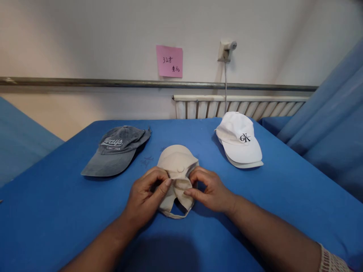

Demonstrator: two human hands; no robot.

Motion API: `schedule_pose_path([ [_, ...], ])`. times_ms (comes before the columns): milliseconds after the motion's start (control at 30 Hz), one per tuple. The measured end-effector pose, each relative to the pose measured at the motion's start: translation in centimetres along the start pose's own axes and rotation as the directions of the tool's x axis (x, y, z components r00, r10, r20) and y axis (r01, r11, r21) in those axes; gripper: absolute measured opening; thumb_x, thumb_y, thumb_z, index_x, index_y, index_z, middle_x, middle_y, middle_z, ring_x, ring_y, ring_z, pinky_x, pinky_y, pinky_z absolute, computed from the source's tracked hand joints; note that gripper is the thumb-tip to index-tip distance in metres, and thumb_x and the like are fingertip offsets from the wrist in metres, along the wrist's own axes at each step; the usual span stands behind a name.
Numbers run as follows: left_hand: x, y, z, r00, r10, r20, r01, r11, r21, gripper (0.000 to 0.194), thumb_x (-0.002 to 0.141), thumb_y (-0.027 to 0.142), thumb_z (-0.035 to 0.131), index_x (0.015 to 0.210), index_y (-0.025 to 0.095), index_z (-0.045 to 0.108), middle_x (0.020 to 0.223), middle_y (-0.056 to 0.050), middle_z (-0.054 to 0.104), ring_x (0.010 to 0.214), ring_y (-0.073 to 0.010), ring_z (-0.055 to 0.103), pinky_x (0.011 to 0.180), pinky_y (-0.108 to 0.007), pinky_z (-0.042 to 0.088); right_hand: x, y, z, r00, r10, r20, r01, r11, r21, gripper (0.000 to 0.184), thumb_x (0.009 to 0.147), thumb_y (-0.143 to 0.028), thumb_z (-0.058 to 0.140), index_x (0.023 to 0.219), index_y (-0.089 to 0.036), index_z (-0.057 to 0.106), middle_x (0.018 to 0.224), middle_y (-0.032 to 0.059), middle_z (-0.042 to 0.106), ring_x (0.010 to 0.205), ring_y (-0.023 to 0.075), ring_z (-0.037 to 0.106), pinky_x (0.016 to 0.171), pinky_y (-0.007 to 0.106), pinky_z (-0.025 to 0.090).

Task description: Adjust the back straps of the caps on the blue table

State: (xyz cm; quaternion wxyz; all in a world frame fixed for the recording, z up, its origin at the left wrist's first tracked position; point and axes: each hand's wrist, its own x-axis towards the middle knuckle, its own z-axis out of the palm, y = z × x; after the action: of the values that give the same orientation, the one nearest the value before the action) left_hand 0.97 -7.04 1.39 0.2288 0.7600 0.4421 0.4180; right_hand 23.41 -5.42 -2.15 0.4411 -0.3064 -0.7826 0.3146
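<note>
Head view: beige cap (177, 156) on the bench (85, 223), between left hand (147, 194) and right hand (214, 190); each pinches a fold of its cloth. Judged midway: cap gripped at both sides, creases not yet out. Grey cap (120, 132) beyond left hand, white cap (232, 128) beyond right hand, neither touched. Bench blue. Past both hands: pale wall (99, 37), pink note (169, 64), pipe (113, 82), radiator (202, 109). Blue curtain (337, 102) well right of right hand.

Soft, muted light casts diffuse shadows across the wall (113, 41) and the blue tabletop (93, 200)
</note>
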Motion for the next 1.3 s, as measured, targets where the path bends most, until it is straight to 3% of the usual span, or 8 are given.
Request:
schedule_pose_path([
  [233, 0.2, 0.2, -0.1, 0.995, -0.049, -0.082, 0.047, 0.998, -0.031, 0.02, 0.093, 0.03, 0.058, 0.075, 0.021, 0.059, 0.079, -0.001, 0.06, 0.075, -0.016, 0.057, 0.068, -0.027, 0.047, -0.6, -1.2, -0.4, 0.999, -0.026, -0.034, 0.028, 0.998, 0.053, 0.023, 0.098, -0.032, 0.052, 0.076, -0.023, 0.054, 0.074, 0.0013, 0.06, 0.068, 0.0152, 0.057, 0.067, 0.029, 0.045],
  [367, 0.5, -0.1, -0.1, 0.988, -0.089, -0.13, 0.078, 0.993, -0.086, 0.021, 0.091, 0.032, 0.06, 0.073, 0.02, 0.059, 0.086, -0.003, 0.063, 0.081, -0.0177, 0.06, 0.074, -0.028, 0.05, -0.3, -0.5, 0.0, 0.99, 0.01, -0.139, -0.024, 0.994, -0.103, 0.004, 0.091, -0.025, 0.059, 0.094, -0.023, 0.057, 0.089, 0.0037, 0.062, 0.081, 0.018, 0.059, 0.075, 0.032, 0.048],
  [467, 0.5, -0.3, 0.0, 0.984, -0.096, -0.148, 0.084, 0.993, -0.085, 0.021, 0.09, 0.032, 0.06, 0.073, 0.021, 0.061, 0.088, -0.003, 0.064, 0.084, -0.0183, 0.062, 0.078, -0.029, 0.051, -0.1, -0.3, 0.4, 0.99, 0.066, -0.123, -0.088, 0.979, -0.185, 0.03, 0.08, -0.024, 0.071, 0.105, -0.022, 0.055, 0.1, 0.0058, 0.062, 0.091, 0.0212, 0.059, 0.08, 0.035, 0.049],
  [600, 0.5, -0.3, 0.0, 0.978, -0.108, -0.178, 0.1, 0.993, -0.058, 0.022, 0.089, 0.035, 0.061, 0.073, 0.021, 0.062, 0.091, -0.004, 0.066, 0.089, -0.0203, 0.064, 0.083, -0.032, 0.053, -0.1, -0.5, 0.6, 0.995, 0.074, -0.066, -0.09, 0.955, -0.282, 0.039, 0.077, -0.021, 0.073, 0.11, -0.023, 0.053, 0.108, 0.0072, 0.061, 0.099, 0.0237, 0.057, 0.085, 0.038, 0.048],
  [767, 0.6, -0.6, 0.1, 0.979, -0.096, -0.182, 0.101, 0.995, 0.021, 0.02, 0.089, 0.036, 0.06, 0.076, 0.021, 0.063, 0.094, -0.005, 0.069, 0.092, -0.0214, 0.066, 0.087, -0.035, 0.054, -0.1, 0.2, 0.6, 0.99, 0.141, 0.004, -0.123, 0.881, -0.458, 0.015, 0.086, -0.016, 0.062, 0.099, -0.021, 0.059, 0.099, 0.0063, 0.061, 0.091, 0.022, 0.057, 0.078, 0.034, 0.045],
  [933, 0.6, -1.6, 0.2, 0.98, -0.111, -0.164, 0.127, 0.988, 0.089, 0.017, 0.089, 0.036, 0.061, 0.097, 0.022, 0.068, 0.109, -0.007, 0.072, 0.107, -0.0246, 0.066, 0.098, -0.04, 0.052, 0.1, 1.2, 0.6, 0.975, 0.218, 0.032, -0.168, 0.83, -0.533, 0.003, 0.091, -0.018, 0.06, 0.09, -0.02, 0.062, 0.091, 0.0051, 0.063, 0.085, 0.0199, 0.058, 0.072, 0.032, 0.041],
  [1133, 0.6, -2.8, 0.0, 0.974, -0.146, -0.175, 0.169, 0.977, 0.128, 0.043, 0.087, 0.041, 0.064, 0.124, 0.02, 0.061, 0.129, -0.013, 0.067, 0.117, -0.0287, 0.064, 0.106, -0.048, 0.048, 0.1, 1.0, 0.5, 0.971, 0.238, -0.009, -0.211, 0.842, -0.497, 0.005, 0.091, -0.022, 0.061, 0.095, -0.019, 0.062, 0.096, 0.006, 0.063, 0.088, 0.0205, 0.059, 0.075, 0.032, 0.043],
  [1300, 0.8, -3.8, -0.1, 0.964, -0.157, -0.213, 0.189, 0.973, 0.136, 0.05, 0.09, 0.041, 0.061, 0.135, 0.022, 0.052, 0.155, -0.014, 0.046, 0.135, -0.0311, 0.052, 0.111, -0.05, 0.044, 0.0, 0.9, 0.7, 0.973, 0.227, -0.039, -0.22, 0.865, -0.451, 0.015, 0.091, -0.03, 0.063, 0.1, -0.018, 0.062, 0.099, 0.0073, 0.063, 0.094, 0.0225, 0.059, 0.081, 0.035, 0.044],
])
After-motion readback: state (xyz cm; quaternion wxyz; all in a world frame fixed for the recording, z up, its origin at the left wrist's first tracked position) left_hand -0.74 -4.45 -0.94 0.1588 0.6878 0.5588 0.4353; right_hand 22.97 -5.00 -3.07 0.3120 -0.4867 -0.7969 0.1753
